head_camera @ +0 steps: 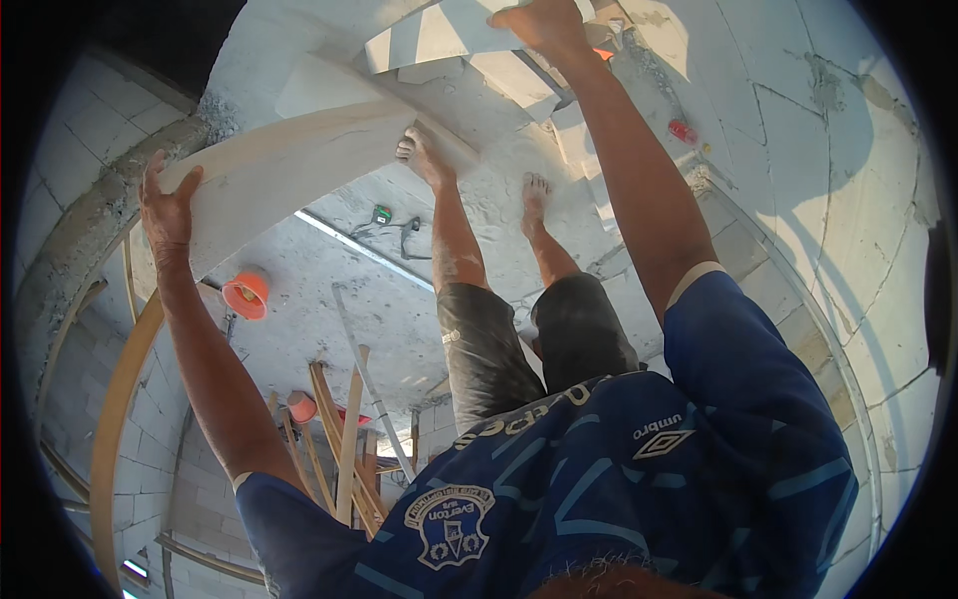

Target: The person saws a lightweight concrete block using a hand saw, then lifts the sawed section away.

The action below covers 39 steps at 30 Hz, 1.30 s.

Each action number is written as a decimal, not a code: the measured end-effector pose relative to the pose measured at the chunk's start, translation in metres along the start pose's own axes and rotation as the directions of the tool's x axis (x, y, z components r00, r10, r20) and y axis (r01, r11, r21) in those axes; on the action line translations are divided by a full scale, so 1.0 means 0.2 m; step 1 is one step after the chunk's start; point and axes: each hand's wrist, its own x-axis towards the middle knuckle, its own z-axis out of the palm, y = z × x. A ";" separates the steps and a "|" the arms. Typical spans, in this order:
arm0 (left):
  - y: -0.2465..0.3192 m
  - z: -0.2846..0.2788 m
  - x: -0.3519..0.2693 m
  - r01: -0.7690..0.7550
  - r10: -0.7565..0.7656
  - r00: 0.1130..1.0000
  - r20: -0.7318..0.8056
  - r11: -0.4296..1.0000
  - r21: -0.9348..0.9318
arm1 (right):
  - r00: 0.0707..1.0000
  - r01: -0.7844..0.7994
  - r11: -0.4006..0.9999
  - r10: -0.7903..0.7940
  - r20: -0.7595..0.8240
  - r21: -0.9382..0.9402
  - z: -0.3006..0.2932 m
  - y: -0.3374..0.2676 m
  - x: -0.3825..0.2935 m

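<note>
At the left, my left hand (168, 210) grips the outer end of a long pale block (299, 161), which looks like aerated concrete. Its thumb lies over the top edge. My left foot (423, 157) is against the block's other end. Farther ahead, my right hand (546, 30) holds the right end of a flat pale piece (441, 37), striped by sun and shade. Whether that piece is a block or a panel is unclear, and the frame's top cuts it off. A narrow board (449, 138) lies beneath the long block's right end.
On the dusty concrete floor lie a tape measure (382, 216) and a metal bar (367, 251). An orange bucket (245, 295) stands near my left forearm. Timber poles (348, 442) lean below, near another orange bucket (301, 406). A block wall (793, 142) rises at the right.
</note>
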 end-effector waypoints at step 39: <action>0.45 -0.07 -0.43 0.231 -0.223 0.973 0.063 0.944 -0.235 | 0.461 -0.679 0.035 0.797 0.390 0.733 1.53 2.28 -0.32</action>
